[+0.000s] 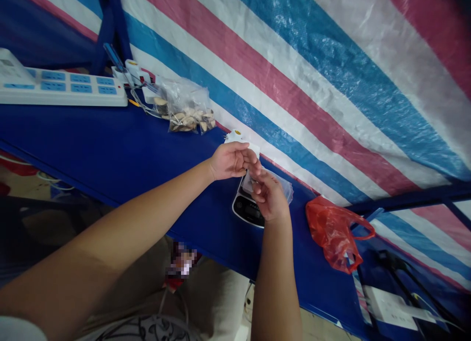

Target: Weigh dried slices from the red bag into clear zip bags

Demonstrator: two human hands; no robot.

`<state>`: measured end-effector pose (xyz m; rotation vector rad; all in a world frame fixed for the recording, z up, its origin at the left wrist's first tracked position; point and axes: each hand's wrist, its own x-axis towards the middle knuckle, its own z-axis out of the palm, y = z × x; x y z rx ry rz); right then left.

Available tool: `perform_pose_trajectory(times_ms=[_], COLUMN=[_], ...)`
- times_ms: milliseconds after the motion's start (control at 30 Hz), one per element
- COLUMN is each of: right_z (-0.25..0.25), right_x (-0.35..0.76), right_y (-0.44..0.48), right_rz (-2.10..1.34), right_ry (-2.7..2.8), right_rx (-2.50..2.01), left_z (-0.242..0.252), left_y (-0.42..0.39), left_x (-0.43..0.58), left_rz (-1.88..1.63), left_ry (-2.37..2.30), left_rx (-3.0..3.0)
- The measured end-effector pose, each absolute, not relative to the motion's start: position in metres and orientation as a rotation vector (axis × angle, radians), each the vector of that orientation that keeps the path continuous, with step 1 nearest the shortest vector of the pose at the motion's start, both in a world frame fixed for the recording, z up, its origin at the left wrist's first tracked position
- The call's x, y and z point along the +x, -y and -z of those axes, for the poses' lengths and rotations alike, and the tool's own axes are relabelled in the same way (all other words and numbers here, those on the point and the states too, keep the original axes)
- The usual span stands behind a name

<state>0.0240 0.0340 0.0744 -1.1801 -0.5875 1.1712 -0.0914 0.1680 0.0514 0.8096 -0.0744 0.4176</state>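
Note:
Both my hands hover over a black and silver digital scale on the blue table. My left hand is palm up, its fingers loosely bent and apart, and no object shows in it. Its fingertips meet or nearly meet those of my right hand, which is half curled with the palm turned inward; I see nothing held there either. The hands cover much of the scale's top. A clear plastic bag lies behind my right hand, and a white plug-like item stands just behind my left.
At the back left, a clear bag of dried slices lies beside cables and a long white power strip. A red plastic bag sits to the right. Striped sheeting rises behind the blue table. Another white socket block is at lower right.

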Motion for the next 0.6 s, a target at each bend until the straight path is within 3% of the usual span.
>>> perform_pose_trajectory(times_ms=[600], right_z=[-0.0746], right_x=[0.0254], right_y=[-0.0327], right_rz=[-1.211], right_ry=[0.652], right_rx=[-1.143], left_z=[-0.0425], left_y=[-0.1717], left_x=[-0.0853], left_rz=[-0.383], left_ry=[0.153], left_rx=[0.839])
